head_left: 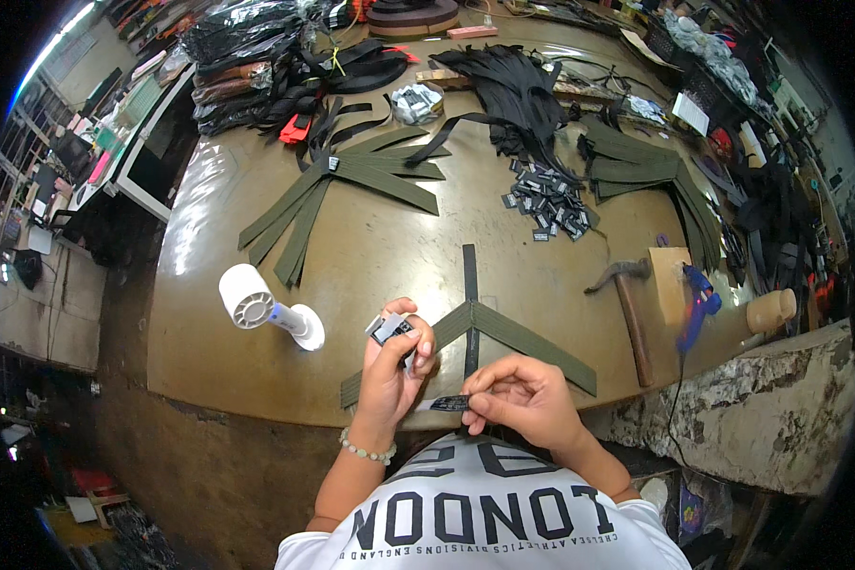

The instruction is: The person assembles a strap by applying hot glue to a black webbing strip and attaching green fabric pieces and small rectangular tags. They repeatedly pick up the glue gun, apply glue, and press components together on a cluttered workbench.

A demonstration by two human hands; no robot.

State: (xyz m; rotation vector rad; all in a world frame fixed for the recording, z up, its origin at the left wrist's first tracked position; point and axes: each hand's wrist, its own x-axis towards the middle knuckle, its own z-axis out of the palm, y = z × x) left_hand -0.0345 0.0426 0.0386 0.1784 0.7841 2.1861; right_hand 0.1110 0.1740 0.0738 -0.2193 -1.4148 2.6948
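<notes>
Close to the table's near edge, my left hand (pixel 395 366) is closed around a few small black-and-white fabric labels (pixel 389 330), held upright. My right hand (pixel 527 401) pinches a single black label (pixel 449 404) with a pale end by its right side. The label's pale end lies near the heel of my left hand. Just beyond both hands, an olive-green webbing strap (pixel 540 351) rests in a wide V with its point away from me. A narrow black strap (pixel 470 271) runs through the point of the V; my right hand partly covers its near end.
A white handheld fan (pixel 256 302) stands left. On the right lie a hammer (pixel 629 318), a blue glue gun (pixel 699 306) with a hanging cord, and a tape roll (pixel 771 311). Farther back are piled labels (pixel 548 201), green strap bundles (pixel 380 178) and black straps (pixel 513 90).
</notes>
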